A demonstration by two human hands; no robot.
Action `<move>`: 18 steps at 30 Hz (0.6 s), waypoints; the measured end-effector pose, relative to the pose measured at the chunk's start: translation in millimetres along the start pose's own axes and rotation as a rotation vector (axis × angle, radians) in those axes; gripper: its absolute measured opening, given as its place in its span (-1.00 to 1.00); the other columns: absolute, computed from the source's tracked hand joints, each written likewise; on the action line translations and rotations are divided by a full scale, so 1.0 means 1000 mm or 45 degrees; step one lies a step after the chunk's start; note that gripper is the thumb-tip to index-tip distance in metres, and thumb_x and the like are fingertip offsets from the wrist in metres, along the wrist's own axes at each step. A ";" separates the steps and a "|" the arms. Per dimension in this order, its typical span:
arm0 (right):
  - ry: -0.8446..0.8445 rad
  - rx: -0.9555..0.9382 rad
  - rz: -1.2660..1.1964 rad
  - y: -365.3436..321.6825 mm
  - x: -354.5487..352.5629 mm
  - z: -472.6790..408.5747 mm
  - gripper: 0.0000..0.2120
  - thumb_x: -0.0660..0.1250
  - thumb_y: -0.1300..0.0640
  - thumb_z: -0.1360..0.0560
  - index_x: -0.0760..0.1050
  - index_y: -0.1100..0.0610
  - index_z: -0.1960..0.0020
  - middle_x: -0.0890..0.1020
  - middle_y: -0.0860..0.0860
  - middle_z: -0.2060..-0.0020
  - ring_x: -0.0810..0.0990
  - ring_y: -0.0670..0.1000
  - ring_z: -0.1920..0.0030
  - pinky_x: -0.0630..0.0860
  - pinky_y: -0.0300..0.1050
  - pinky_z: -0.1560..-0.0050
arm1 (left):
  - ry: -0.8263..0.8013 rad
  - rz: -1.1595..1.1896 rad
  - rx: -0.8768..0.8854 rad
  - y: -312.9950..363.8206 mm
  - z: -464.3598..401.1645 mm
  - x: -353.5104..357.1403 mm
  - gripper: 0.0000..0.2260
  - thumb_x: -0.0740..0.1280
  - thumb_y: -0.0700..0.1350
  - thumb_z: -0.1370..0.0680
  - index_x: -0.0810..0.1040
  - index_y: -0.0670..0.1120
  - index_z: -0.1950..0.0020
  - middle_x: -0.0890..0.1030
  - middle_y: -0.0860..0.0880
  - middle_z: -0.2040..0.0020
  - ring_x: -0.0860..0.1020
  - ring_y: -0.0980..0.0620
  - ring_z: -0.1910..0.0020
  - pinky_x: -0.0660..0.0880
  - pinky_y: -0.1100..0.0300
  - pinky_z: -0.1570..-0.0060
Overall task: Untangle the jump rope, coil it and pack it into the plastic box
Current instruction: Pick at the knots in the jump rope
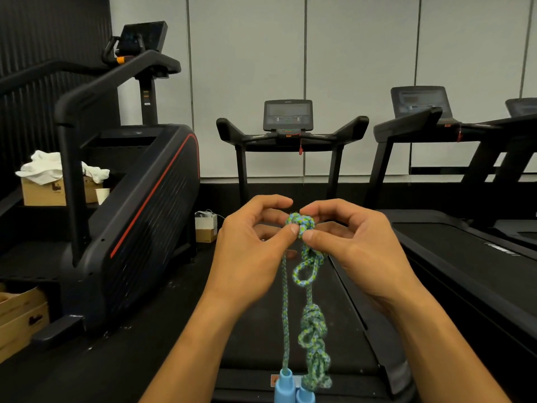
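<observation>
Hands work a knot above the treadmill (290, 330) belt — left hand (250, 242) and right hand (351, 242) each pinching the soft, braided jump rope (300, 225). Limp, light cord — best gripped beside each knot; blue handles (286, 386) dangle below.

1. The scene is recorded from a single head-worn, wide-angle camera, aimed forward and slightly down
2. The left hand (250, 251) and right hand (354, 245) are framed close, at centre
3. A treadmill (290, 132) and a pale wall (348, 53) are seen farther off, straight ahead
</observation>
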State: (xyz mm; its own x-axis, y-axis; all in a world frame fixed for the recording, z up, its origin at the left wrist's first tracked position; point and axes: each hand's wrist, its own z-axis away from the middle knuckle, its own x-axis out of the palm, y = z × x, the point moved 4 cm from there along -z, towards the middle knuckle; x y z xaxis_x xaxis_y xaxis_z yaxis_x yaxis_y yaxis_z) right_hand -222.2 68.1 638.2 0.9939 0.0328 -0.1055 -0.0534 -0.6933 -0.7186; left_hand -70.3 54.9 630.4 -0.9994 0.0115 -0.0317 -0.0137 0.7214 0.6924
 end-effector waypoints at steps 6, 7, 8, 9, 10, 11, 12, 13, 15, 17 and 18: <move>0.085 -0.051 0.008 0.000 0.002 0.001 -0.81 0.48 0.34 -0.40 0.65 0.10 0.06 0.70 0.13 0.18 0.69 0.11 0.18 0.64 -0.03 0.07 | -0.017 0.046 -0.013 0.000 0.001 0.000 -0.81 0.44 -0.32 -0.50 0.66 -0.08 -0.03 0.70 -0.05 0.11 0.72 -0.07 0.10 0.68 -0.04 0.16; 0.086 -0.058 0.014 0.000 0.002 0.000 -0.81 0.48 0.34 -0.40 0.64 0.11 0.05 0.70 0.13 0.17 0.69 0.15 0.15 0.64 0.00 0.05 | -0.019 0.052 -0.007 0.001 0.001 0.000 -0.82 0.44 -0.32 -0.51 0.67 -0.08 -0.02 0.71 -0.06 0.11 0.72 -0.07 0.10 0.68 -0.01 0.18; 0.087 -0.069 0.023 0.000 0.002 0.000 -0.80 0.48 0.34 -0.41 0.64 0.10 0.04 0.69 0.12 0.16 0.70 0.17 0.12 0.64 0.02 0.05 | -0.015 0.065 -0.007 0.001 0.001 0.000 -0.83 0.44 -0.32 -0.50 0.67 -0.09 -0.02 0.70 -0.08 0.11 0.72 -0.06 0.10 0.67 0.03 0.19; 0.089 -0.083 0.031 -0.001 0.003 0.000 -0.80 0.47 0.34 -0.42 0.64 0.09 0.04 0.69 0.12 0.16 0.70 0.17 0.11 0.64 0.02 0.05 | -0.010 0.081 -0.010 0.000 0.001 0.000 -0.84 0.44 -0.32 -0.50 0.67 -0.11 -0.02 0.70 -0.09 0.11 0.72 -0.05 0.11 0.67 0.06 0.20; 0.094 -0.101 0.033 -0.001 0.003 0.000 -0.80 0.47 0.34 -0.42 0.63 0.08 0.04 0.69 0.12 0.16 0.70 0.15 0.12 0.64 0.00 0.07 | -0.003 0.099 -0.018 0.000 0.001 0.000 -0.85 0.43 -0.32 -0.51 0.66 -0.13 -0.02 0.70 -0.10 0.11 0.72 -0.04 0.12 0.66 0.08 0.21; 0.099 -0.122 0.033 -0.001 0.005 0.000 -0.79 0.46 0.35 -0.43 0.63 0.08 0.04 0.68 0.12 0.17 0.69 0.12 0.15 0.66 -0.05 0.12 | 0.005 0.119 -0.027 -0.001 0.000 0.000 -0.85 0.43 -0.33 -0.51 0.66 -0.14 -0.02 0.70 -0.10 0.12 0.71 -0.03 0.13 0.66 0.10 0.22; 0.102 -0.145 0.037 -0.002 0.006 0.000 -0.78 0.45 0.35 -0.43 0.62 0.07 0.04 0.66 0.12 0.18 0.68 0.06 0.19 0.64 -0.12 0.18 | 0.012 0.140 -0.037 -0.001 0.000 0.000 -0.86 0.42 -0.34 -0.51 0.65 -0.15 -0.01 0.69 -0.11 0.12 0.71 -0.02 0.14 0.65 0.11 0.23; 0.101 -0.166 0.044 -0.002 0.008 0.000 -0.77 0.44 0.35 -0.44 0.61 0.06 0.03 0.65 0.11 0.19 0.66 -0.01 0.21 0.60 -0.20 0.23 | 0.016 0.161 -0.049 -0.001 0.000 0.000 -0.86 0.41 -0.35 -0.51 0.64 -0.15 -0.01 0.69 -0.12 0.12 0.71 -0.01 0.15 0.65 0.12 0.24; 0.100 -0.193 0.063 -0.002 0.012 0.001 -0.78 0.44 0.33 -0.45 0.61 0.04 0.01 0.64 0.07 0.21 0.64 -0.09 0.23 0.56 -0.30 0.26 | 0.019 0.201 -0.076 -0.002 0.000 -0.001 -0.86 0.40 -0.36 -0.52 0.63 -0.16 -0.01 0.69 -0.15 0.10 0.71 0.00 0.16 0.64 0.12 0.24; 0.096 -0.199 0.067 -0.003 0.013 0.002 -0.81 0.44 0.30 -0.46 0.62 0.05 0.00 0.66 0.05 0.21 0.67 -0.08 0.21 0.58 -0.27 0.25 | 0.023 0.219 -0.098 -0.002 0.001 -0.001 -0.86 0.40 -0.36 -0.52 0.63 -0.16 0.00 0.69 -0.16 0.09 0.71 -0.02 0.14 0.65 0.10 0.22; 0.084 -0.193 0.057 -0.004 0.014 0.002 -0.82 0.44 0.30 -0.46 0.62 0.06 0.01 0.68 0.06 0.19 0.69 -0.06 0.19 0.60 -0.25 0.24 | 0.026 0.218 -0.101 -0.002 0.001 -0.002 -0.86 0.40 -0.36 -0.52 0.63 -0.15 0.01 0.69 -0.15 0.09 0.71 -0.02 0.14 0.66 0.08 0.21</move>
State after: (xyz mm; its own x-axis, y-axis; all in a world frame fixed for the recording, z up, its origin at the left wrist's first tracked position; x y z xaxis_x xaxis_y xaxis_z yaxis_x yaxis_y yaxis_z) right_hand -208.4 73.0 637.8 0.9953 -0.0444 -0.0858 -0.0873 -0.7940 -0.6016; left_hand -68.4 53.7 628.4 -0.9877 0.1150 0.1055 0.1552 0.6533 0.7410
